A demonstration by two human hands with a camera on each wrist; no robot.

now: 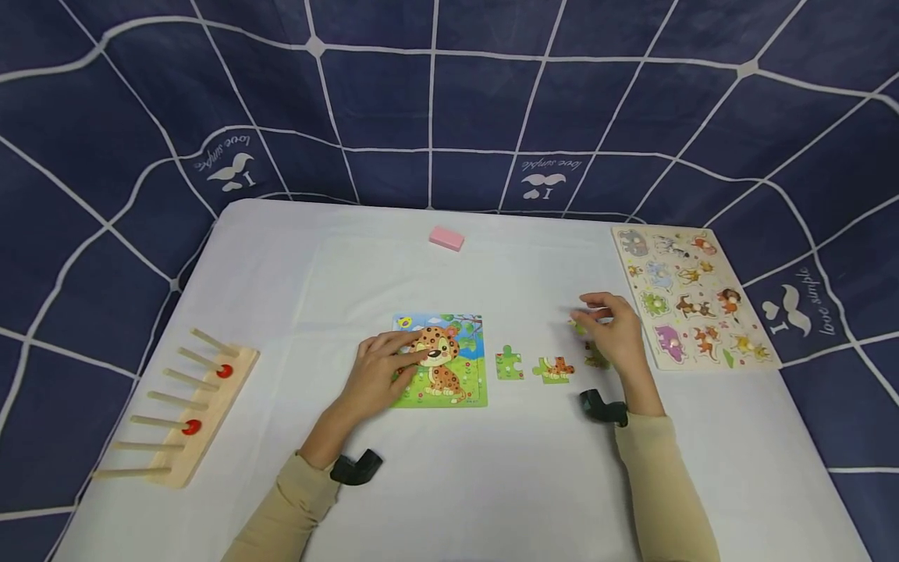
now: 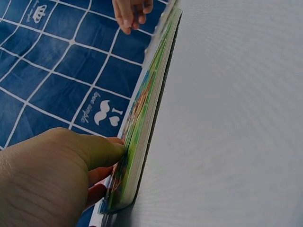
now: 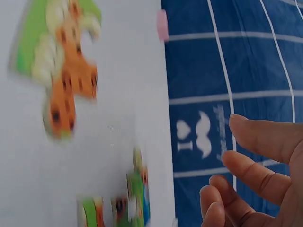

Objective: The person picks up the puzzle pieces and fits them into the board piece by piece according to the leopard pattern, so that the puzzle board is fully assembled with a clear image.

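Note:
A leopard jigsaw puzzle board [image 1: 456, 375] lies flat on the table, its picture facing up. The left hand [image 1: 382, 371] rests on its left part with fingers stretched over the leopard's face; in the left wrist view the thumb lies on the puzzle's surface [image 2: 137, 127]. To the board's right lie a green puzzle piece [image 1: 509, 365] and a spotted puzzle piece [image 1: 559, 368], the latter large in the right wrist view. The right hand [image 1: 614, 332] hovers over more puzzle pieces [image 1: 595, 356], partly hidden beneath it. Its fingers are apart and loosely bent, nothing between them.
A wooden animal peg puzzle [image 1: 691, 300] lies at the right edge. At left stands a wooden peg rack [image 1: 214, 421] with red beads on it. A pink block [image 1: 446, 239] sits near the back edge of the white-covered table [image 1: 449, 484].

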